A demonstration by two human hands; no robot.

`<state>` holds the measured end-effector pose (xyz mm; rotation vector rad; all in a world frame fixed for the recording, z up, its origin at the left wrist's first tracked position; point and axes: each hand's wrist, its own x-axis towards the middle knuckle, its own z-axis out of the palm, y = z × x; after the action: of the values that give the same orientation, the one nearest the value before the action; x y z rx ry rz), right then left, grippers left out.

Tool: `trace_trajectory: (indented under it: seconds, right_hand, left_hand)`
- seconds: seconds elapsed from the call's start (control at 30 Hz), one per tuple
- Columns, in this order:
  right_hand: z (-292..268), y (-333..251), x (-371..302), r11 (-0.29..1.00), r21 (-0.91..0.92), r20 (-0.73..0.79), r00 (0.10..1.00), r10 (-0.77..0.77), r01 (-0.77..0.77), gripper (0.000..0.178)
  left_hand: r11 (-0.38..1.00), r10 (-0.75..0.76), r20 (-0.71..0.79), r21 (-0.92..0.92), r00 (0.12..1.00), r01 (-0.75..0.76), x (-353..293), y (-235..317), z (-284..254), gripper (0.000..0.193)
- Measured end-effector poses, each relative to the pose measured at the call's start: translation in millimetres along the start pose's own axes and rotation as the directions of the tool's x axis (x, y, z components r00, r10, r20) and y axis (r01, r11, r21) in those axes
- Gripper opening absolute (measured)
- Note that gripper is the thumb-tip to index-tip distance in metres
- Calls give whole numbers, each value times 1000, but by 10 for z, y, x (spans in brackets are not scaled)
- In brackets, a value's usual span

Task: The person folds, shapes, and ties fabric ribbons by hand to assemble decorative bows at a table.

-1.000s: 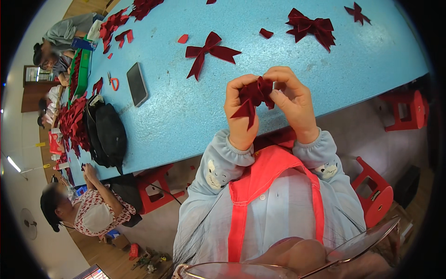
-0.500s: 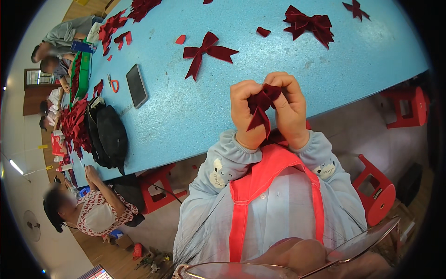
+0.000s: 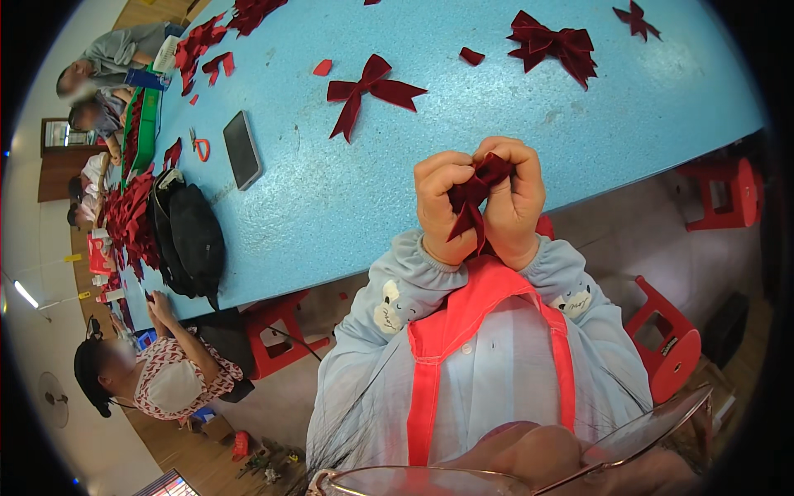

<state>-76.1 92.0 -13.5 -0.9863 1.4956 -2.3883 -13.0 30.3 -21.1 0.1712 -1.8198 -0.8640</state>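
Your left hand (image 3: pixel 444 207) and right hand (image 3: pixel 514 198) pinch a dark red ribbon bow (image 3: pixel 473 198) over the blue table (image 3: pixel 331 207) edge; loosen those clamped fingers and its folds could spring open.

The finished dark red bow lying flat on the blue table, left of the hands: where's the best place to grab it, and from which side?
Probably pinch the dark red bow at its narrow centre knot, coming straight down from above. It lies flat on the blue table, loops spread to each side and tails trailing toward the near edge, so the knot is the firmest, most compact part with bare table around it.
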Motion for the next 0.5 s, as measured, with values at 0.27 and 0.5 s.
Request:
trace_trajectory:
  seconds: [0.27,0.5]
  right_hand:
    - [-153,-89,231,968,-187,281,954,-109,166,15]
    - [-127,-80,122,864,-369,169,938,-301,344,24]
  left_hand:
    - [1000,-20,-11,1,1000,20,-10,-42,-41,40]
    - [989,78,68,118,995,-85,74,62,-107,44]
